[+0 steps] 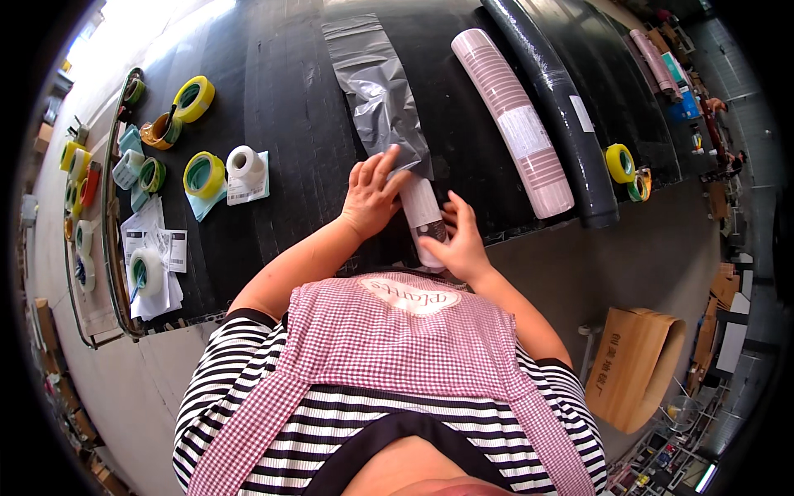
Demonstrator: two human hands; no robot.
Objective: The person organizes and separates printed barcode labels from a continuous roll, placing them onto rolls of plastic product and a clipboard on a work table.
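Note:
A grey plastic bag (376, 91) lies long and crumpled on the black table, its near end over the far part of a pale roll (420, 198). Near its lower end the roll carries a dark printed band. My left hand (370, 194) rests at the bag's near edge, its slightly blurred fingers stretched and apart over the plastic. Closed round the roll's near part is my right hand (463, 241), with the thumb on top and the fingers along the right side. The bag hides the roll's far end.
Right of the bag lie a pink striped roll (517, 124) and a long dark wrapped roll (558, 99). Tape rolls (194, 99), a label roll (246, 164) and papers (153, 273) are at the left. A cardboard box (633, 368) stands below the table's right side.

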